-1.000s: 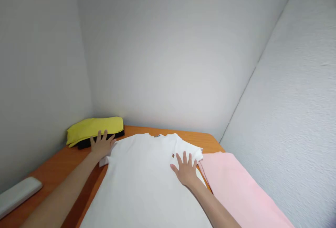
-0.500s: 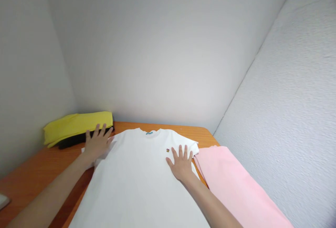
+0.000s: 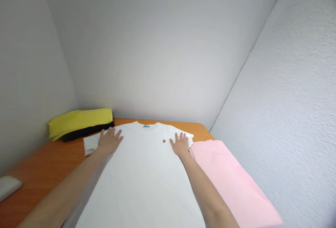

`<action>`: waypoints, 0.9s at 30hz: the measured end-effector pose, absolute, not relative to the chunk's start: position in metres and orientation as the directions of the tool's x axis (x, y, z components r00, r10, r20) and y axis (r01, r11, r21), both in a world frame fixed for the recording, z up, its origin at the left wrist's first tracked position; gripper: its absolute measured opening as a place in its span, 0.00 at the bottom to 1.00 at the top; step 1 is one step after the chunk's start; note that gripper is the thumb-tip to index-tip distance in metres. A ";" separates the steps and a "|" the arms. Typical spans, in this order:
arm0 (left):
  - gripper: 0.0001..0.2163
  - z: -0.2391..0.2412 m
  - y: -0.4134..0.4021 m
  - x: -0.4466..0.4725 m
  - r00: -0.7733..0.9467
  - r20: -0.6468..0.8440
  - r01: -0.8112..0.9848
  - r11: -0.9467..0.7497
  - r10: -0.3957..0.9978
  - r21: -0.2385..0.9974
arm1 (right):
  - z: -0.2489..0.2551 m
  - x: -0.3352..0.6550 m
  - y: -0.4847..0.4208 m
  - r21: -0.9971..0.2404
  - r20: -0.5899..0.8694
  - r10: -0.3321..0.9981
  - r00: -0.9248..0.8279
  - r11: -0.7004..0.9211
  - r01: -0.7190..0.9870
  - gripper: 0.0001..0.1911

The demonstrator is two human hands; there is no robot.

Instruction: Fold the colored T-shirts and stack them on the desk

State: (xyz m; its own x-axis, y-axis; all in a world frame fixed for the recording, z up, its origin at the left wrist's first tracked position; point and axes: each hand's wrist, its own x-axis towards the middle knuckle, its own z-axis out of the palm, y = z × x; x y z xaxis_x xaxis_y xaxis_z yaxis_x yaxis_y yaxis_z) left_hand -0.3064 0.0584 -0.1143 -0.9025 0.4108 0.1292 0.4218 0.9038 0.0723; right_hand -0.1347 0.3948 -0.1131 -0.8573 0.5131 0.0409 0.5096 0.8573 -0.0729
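Note:
A white T-shirt (image 3: pixel 143 172) lies spread face up on the orange table (image 3: pixel 44 166), collar toward the far wall, with a small emblem on its chest. My left hand (image 3: pixel 109 140) rests flat on the shirt's left shoulder beside the spread sleeve, fingers apart. On the right shoulder, next to the pink cloth, my right hand (image 3: pixel 180 143) presses flat with its fingers stretched out. Neither hand holds anything.
A folded yellow garment (image 3: pixel 80 119) sits on a folded black one (image 3: pixel 78 134) in the far left corner. A pink cloth (image 3: pixel 231 182) lies along the right wall. A pale grey object (image 3: pixel 7 187) shows at the left edge. Grey walls close in the table.
Both hands have slid outward and toward the collar across the shirt's shoulders. The left sleeve now lies spread flat. The view has shifted slightly.

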 end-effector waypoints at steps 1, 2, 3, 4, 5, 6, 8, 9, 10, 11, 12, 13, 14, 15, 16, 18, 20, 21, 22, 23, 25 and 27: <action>0.27 -0.109 0.064 -0.298 -0.887 0.156 0.447 0.893 0.435 0.054 | -0.108 -0.133 0.391 -0.070 0.044 0.502 -0.864 0.864 0.498 0.36; 0.27 -0.104 0.068 -0.286 -0.869 0.179 0.474 0.880 0.461 0.038 | -0.103 -0.128 0.385 -0.066 0.052 0.487 -0.872 0.873 0.483 0.36; 0.27 -0.100 0.071 -0.270 -0.853 0.186 0.501 0.865 0.488 0.030 | -0.099 -0.120 0.378 -0.064 0.063 0.463 -0.884 0.886 0.459 0.37; 0.27 -0.099 0.072 -0.252 -0.838 0.177 0.530 0.848 0.517 0.033 | -0.095 -0.107 0.369 -0.067 0.073 0.427 -0.901 0.904 0.423 0.37; 0.27 -0.099 0.070 -0.232 -0.826 0.161 0.554 0.832 0.541 0.046 | -0.093 -0.090 0.359 -0.079 0.080 0.375 -0.924 0.926 0.369 0.38; 0.27 -0.102 0.066 -0.210 -0.816 0.141 0.572 0.818 0.560 0.063 | -0.091 -0.068 0.347 -0.101 0.083 0.309 -0.947 0.948 0.300 0.38; 0.27 -0.113 0.051 -0.168 -0.812 0.109 0.583 0.808 0.573 0.090 | -0.092 -0.019 0.327 -0.173 0.072 0.160 -0.985 0.974 0.146 0.38; 0.28 -0.121 0.042 -0.149 -0.822 0.090 0.569 0.818 0.562 0.088 | -0.094 0.007 0.319 -0.214 0.063 0.103 -0.993 0.973 0.087 0.39; 0.29 -0.128 0.033 -0.134 -0.843 0.060 0.537 0.839 0.534 0.086 | -0.097 0.030 0.313 -0.253 0.038 0.063 -0.997 0.966 0.052 0.40; 0.30 -0.135 0.025 -0.123 -0.864 0.037 0.504 0.860 0.502 0.082 | -0.100 0.049 0.310 -0.284 0.010 0.037 -0.999 0.958 0.032 0.40; 0.30 -0.140 0.018 -0.115 -0.880 0.019 0.474 0.877 0.474 0.079 | -0.104 0.065 0.308 -0.305 -0.006 0.028 -1.000 0.952 0.029 0.40; 0.31 -0.144 0.013 -0.111 -0.892 0.012 0.451 0.889 0.451 0.077 | -0.108 0.077 0.309 -0.316 -0.013 0.034 -0.999 0.948 0.037 0.40; 0.30 -0.147 0.009 -0.110 -0.898 0.020 0.440 0.895 0.440 0.076 | -0.111 0.085 0.310 -0.318 -0.007 0.052 -0.999 0.947 0.051 0.39; 0.30 -0.148 0.006 -0.111 -0.899 0.031 0.438 0.896 0.437 0.077 | -0.115 0.090 0.312 -0.315 0.010 0.075 -0.997 0.947 0.068 0.38; 0.30 -0.148 0.005 -0.114 -0.897 0.042 0.442 0.894 0.440 0.080 | -0.118 0.093 0.313 -0.311 0.031 0.097 -0.995 0.947 0.083 0.37; 0.29 -0.146 0.004 -0.118 -0.893 0.056 0.449 0.889 0.446 0.086 | -0.123 0.094 0.315 -0.315 0.054 0.127 -0.990 0.944 0.103 0.37; 0.29 -0.145 0.009 -0.117 -0.896 0.099 0.440 0.896 0.433 0.065 | -0.123 0.090 0.318 -0.359 0.047 0.133 -0.990 0.927 0.108 0.37; 0.30 -0.145 0.015 -0.113 -0.890 0.152 0.440 0.897 0.429 0.043 | -0.121 0.085 0.322 -0.399 0.052 0.143 -0.988 0.910 0.111 0.37; 0.30 -0.145 0.024 -0.105 -0.868 0.228 0.456 0.890 0.441 0.017 | -0.116 0.077 0.330 -0.447 0.076 0.161 -0.984 0.888 0.111 0.36; 0.29 -0.146 0.037 -0.094 -0.815 0.324 0.505 0.863 0.481 -0.011 | -0.109 0.066 0.340 -0.495 0.121 0.190 -0.974 0.862 0.107 0.35; 0.25 -0.148 0.074 -0.061 -0.589 0.513 0.691 0.718 0.625 -0.081 | -0.088 0.034 0.372 -0.564 0.239 0.296 -0.925 0.818 0.116 0.31; 0.19 -0.151 0.122 -0.019 -0.187 0.637 0.899 0.391 0.748 -0.196 | -0.065 -0.006 0.414 -0.584 0.288 0.439 -0.851 0.785 0.207 0.24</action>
